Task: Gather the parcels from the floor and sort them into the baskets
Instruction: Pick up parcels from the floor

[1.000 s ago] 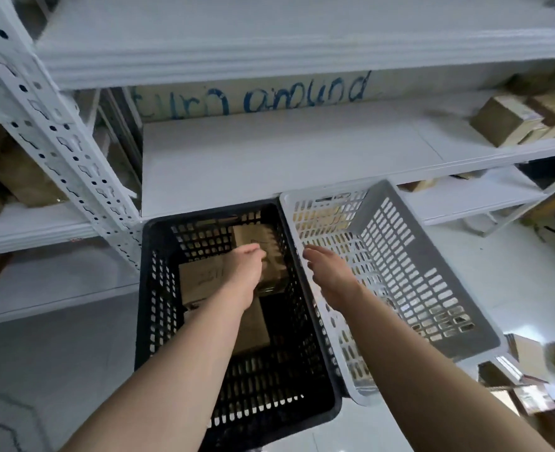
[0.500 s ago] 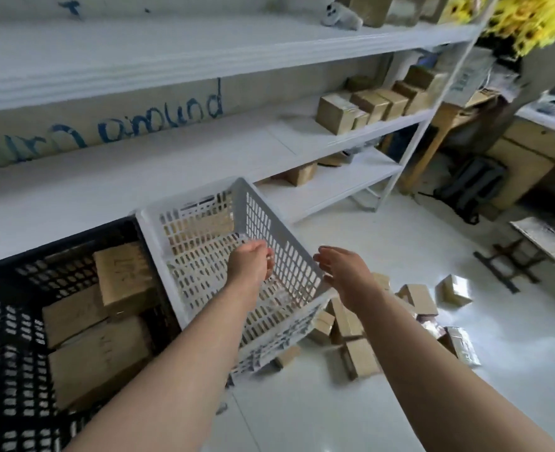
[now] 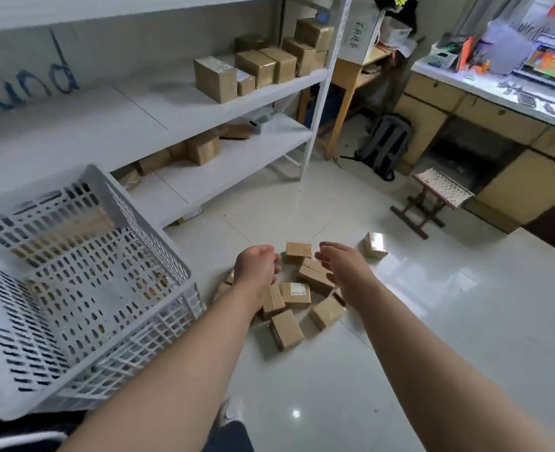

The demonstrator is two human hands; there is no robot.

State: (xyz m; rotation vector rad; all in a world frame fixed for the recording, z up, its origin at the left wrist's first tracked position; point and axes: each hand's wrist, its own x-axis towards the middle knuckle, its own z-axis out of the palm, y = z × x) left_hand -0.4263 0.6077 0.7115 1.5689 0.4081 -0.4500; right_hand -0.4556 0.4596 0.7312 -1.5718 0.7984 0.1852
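Several small brown cardboard parcels (image 3: 295,293) lie in a loose heap on the white tiled floor, with one more parcel (image 3: 374,245) apart to the right. My left hand (image 3: 256,267) hovers above the heap's left side, fingers loosely curled and holding nothing. Above the heap's right side is my right hand (image 3: 341,265), fingers relaxed and empty. The white perforated basket (image 3: 171,256) stands at the left with small parcels showing through its walls. The black basket is out of view.
White shelving (image 3: 237,158) runs along the left and back with more cardboard boxes (image 3: 256,70) on it. A small wooden stool (image 3: 432,200), a grey backpack (image 3: 387,145) and a desk (image 3: 498,125) stand at the right. My shoe (image 3: 230,412) shows at the bottom.
The view has swung right from the black basket to the floor heap. Both empty hands have moved away from the baskets and now hang over the parcels.
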